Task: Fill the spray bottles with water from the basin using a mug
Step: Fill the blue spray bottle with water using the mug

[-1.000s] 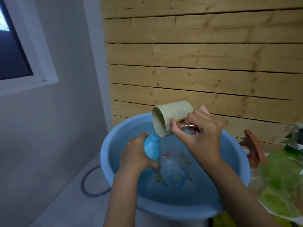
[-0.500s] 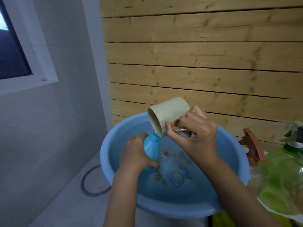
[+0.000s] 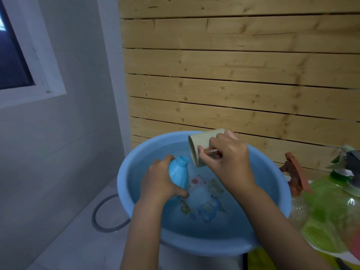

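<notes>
We see only the person's two arms. The left hand (image 3: 157, 184) and the right hand (image 3: 228, 158) are bare, with the knuckles and backs turned to us. The left forearm (image 3: 142, 230) and the right forearm (image 3: 272, 221) are bare as well, skin showing from each wrist down to the lower edge of our view, where both are cut off. The nails are too small and dim for us to judge. The rest of the person lies outside our view.
</notes>
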